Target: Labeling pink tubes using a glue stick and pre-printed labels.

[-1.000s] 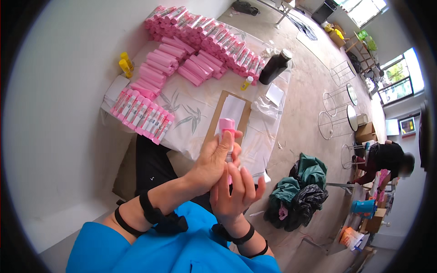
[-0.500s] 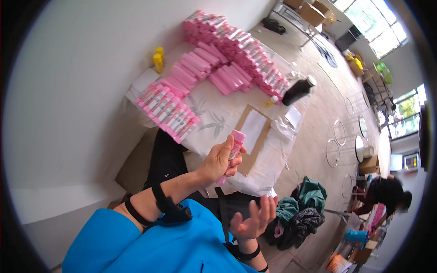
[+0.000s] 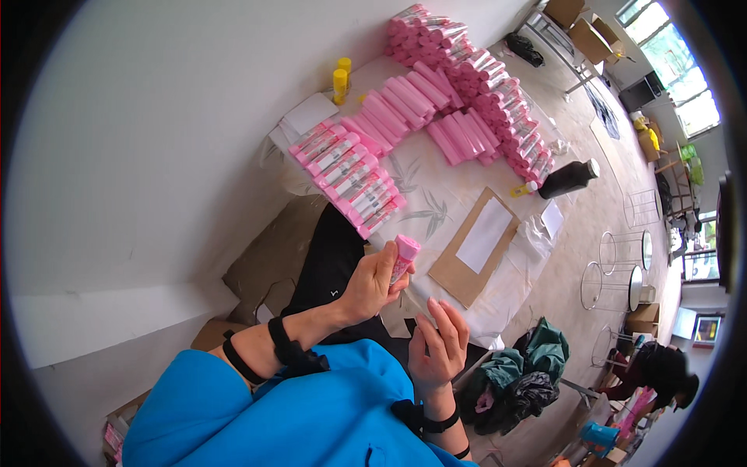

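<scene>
My left hand is closed around a pink roll with a printed label, its end sticking up past the thumb. Lower and to the right, my right hand is raised with nothing in it, its fingers stretched upward and a little bent. It is close to the roll but apart from it. Beyond the left hand, a row of labelled pink rolls lies at the table's near left edge. Plain pink rolls are stacked behind them, and a long heap of labelled rolls runs along the back.
On the covered table lie a brown board with white paper, a black bottle and a small yellow bottle. Yellow tubes stand by the wall. Dark bags lie right of me; a person is farther right.
My right hand has risen toward the roll, its fingers drawing closer together. My left hand still grips the roll, which is now tilted differently. The view has turned, shifting the table rightward.
</scene>
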Action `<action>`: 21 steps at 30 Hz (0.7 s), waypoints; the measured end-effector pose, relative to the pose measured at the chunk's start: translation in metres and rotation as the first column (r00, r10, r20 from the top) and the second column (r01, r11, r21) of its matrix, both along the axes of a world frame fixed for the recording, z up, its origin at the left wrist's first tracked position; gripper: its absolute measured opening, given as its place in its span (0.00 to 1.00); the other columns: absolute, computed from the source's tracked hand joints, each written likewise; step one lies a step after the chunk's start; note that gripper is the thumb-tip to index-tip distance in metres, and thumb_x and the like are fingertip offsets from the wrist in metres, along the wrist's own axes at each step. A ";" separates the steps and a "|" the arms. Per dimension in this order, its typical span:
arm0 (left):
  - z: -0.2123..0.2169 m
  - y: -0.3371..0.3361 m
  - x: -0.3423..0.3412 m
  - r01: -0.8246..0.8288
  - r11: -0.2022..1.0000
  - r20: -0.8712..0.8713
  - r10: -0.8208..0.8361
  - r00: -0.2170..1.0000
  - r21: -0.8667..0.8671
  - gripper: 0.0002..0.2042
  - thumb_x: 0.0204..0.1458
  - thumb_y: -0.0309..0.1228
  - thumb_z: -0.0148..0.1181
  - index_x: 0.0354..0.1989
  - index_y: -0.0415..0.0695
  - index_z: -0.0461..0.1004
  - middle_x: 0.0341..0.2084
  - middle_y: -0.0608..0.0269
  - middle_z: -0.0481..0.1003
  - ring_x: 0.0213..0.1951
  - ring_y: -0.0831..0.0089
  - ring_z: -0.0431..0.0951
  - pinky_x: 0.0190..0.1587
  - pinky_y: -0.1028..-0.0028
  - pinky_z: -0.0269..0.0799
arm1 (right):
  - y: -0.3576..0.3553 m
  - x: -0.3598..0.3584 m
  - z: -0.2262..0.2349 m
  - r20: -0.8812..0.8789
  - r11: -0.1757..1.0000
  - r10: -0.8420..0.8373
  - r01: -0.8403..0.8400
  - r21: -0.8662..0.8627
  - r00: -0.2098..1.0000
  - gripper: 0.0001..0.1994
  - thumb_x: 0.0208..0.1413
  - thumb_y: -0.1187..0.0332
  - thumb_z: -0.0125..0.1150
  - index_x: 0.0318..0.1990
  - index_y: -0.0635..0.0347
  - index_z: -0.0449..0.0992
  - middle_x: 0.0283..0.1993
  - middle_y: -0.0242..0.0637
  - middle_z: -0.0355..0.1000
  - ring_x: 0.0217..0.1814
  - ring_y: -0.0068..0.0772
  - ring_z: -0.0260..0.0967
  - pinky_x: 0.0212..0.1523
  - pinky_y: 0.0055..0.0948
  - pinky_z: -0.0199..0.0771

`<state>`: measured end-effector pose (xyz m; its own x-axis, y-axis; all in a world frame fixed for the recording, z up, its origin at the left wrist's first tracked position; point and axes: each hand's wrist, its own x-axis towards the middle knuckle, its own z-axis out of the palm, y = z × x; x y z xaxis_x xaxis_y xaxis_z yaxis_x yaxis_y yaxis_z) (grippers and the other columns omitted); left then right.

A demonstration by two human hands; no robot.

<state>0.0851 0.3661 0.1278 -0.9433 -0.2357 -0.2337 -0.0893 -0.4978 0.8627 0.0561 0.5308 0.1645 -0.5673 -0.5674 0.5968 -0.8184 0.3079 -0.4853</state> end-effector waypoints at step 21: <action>-0.020 -0.049 0.006 -0.070 0.997 0.031 0.071 0.997 -0.036 0.31 0.67 0.51 0.24 0.51 0.38 0.70 0.14 0.72 0.61 0.14 0.87 0.56 0.16 0.83 0.54 | -0.057 -0.006 -0.015 0.116 0.987 0.099 -0.113 0.118 0.988 0.13 0.41 0.83 0.65 0.38 0.65 0.80 0.47 0.42 0.77 0.49 0.45 0.74 0.48 0.34 0.76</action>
<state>0.0910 0.3175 0.1083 -0.9161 -0.3097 -0.2545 -0.0836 -0.4733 0.8769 0.0497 0.4737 0.1496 -0.5580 -0.6937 0.4555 -0.7936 0.2856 -0.5372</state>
